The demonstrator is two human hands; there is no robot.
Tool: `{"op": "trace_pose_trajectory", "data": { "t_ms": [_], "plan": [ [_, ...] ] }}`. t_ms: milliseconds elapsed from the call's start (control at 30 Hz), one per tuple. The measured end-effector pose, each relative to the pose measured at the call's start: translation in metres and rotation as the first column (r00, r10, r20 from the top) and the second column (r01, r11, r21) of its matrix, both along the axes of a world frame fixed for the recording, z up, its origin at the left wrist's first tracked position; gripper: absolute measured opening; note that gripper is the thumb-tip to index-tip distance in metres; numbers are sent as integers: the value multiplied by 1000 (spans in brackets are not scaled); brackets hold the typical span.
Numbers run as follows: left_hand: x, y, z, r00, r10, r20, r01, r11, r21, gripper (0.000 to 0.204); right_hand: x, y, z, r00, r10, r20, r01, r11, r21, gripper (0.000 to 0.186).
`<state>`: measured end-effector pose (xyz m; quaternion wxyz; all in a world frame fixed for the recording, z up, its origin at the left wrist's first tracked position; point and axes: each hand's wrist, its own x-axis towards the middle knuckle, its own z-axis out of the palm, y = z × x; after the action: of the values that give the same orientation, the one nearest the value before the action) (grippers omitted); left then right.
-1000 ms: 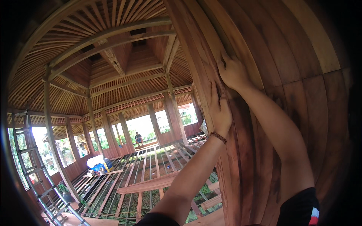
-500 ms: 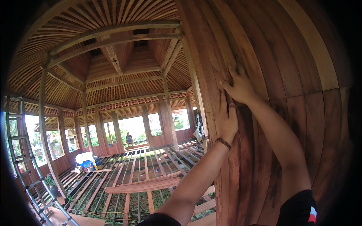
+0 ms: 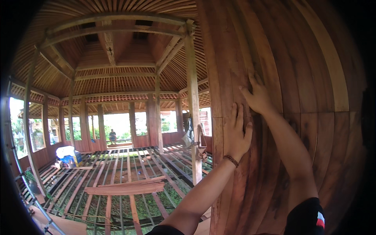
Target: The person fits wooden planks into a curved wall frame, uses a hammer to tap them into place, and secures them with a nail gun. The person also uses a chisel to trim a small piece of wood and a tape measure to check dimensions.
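A tall wall of reddish-brown wooden planks [image 3: 329,152] rises on the right, its boards running upright, with a horizontal joint between upper and lower rows. My left hand [image 3: 237,133] lies against the planks just below that joint's height, fingers stretched upward and thumb apart; a braided bracelet is on its wrist. Higher and to the right, my right hand [image 3: 256,96] rests on the upper boards with fingers spread. Neither hand grips anything. One paler board [image 3: 327,58] stands out farther right.
Open floor joists [image 3: 117,166] stretch to the left over grass and soil, with loose planks [image 3: 125,188] across them. A metal ladder [image 3: 19,176] stands at the far left. A wooden post [image 3: 192,98] rises beside the wall. A person [image 3: 112,135] sits far back, near a blue-and-white bundle [image 3: 68,156].
My view has turned slightly, so the room sits farther left and more of the post shows. My left hand's fingers are now apart from the right hand, which they nearly touched.
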<state>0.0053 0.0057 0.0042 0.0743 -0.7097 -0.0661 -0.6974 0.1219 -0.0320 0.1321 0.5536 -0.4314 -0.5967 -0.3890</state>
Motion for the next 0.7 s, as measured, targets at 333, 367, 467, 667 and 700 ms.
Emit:
{"op": "trace_pose_trajectory", "data": {
  "t_ms": [333,367,467,667,700],
  "plan": [
    [-16,-16,2,998,59,-2,-59,997,40,67,-4,-25,6,997,-65,34,66,998,-22,74],
    [-17,-15,0,998,64,1,-64,997,53,67,-6,-29,6,994,-102,45,103,995,-17,73],
    [-20,-10,-9,999,-30,-27,32,996,80,67,-16,-40,8,981,-194,12,194,980,-33,74],
    [-22,-5,-22,988,-140,-68,145,987,71,67,-50,-49,7,902,-395,-173,375,917,-134,76],
    [-21,-4,-23,990,-115,-78,120,991,62,67,-56,-48,5,905,-393,-164,384,920,-83,77]
  ]
}}
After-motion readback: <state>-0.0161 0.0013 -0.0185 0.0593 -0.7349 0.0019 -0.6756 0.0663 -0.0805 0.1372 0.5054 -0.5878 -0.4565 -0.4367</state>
